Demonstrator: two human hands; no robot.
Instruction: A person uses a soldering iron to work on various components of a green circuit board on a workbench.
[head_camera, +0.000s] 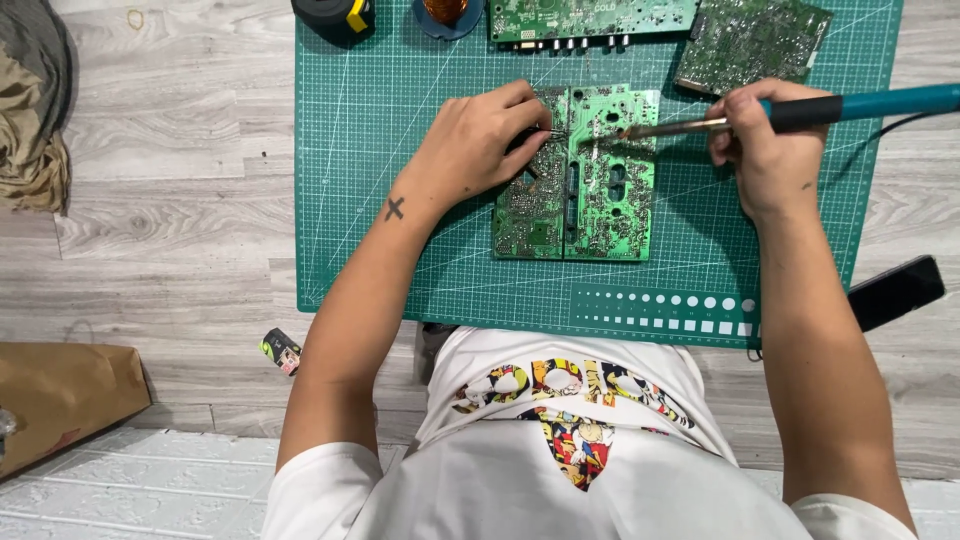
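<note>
green circuit board (590, 190) lay flat near the middle of a green cutting mat (380, 200), solder side up, and both of the person's hands were on it. the left hand (475, 145) rested on the board's upper left part, its fingers curled and pinched around something thin and metallic at the fingertips, maybe tweezers or a strand of solder wire; it was too small to tell which. the right hand (765, 150) had its fingers closed around the teal handle of a soldering iron (800, 112), held like a pen, with the metal tip reaching left to the upper middle of the board, just beside the left fingertips.

judging by this, the work on the board looked to be under way at a single joint near its top edge. nothing visible showed how many joints were finished or how many remained, since the solder points were too fine to read.

two more circuit boards (590, 18) (750, 40) lay along the far edge of the mat, well apart from the hands. a dark phone (895, 290) sat on the wooden floor beside the mat's right edge, and a brown paper bag (60, 395) lay off to the left.
</note>
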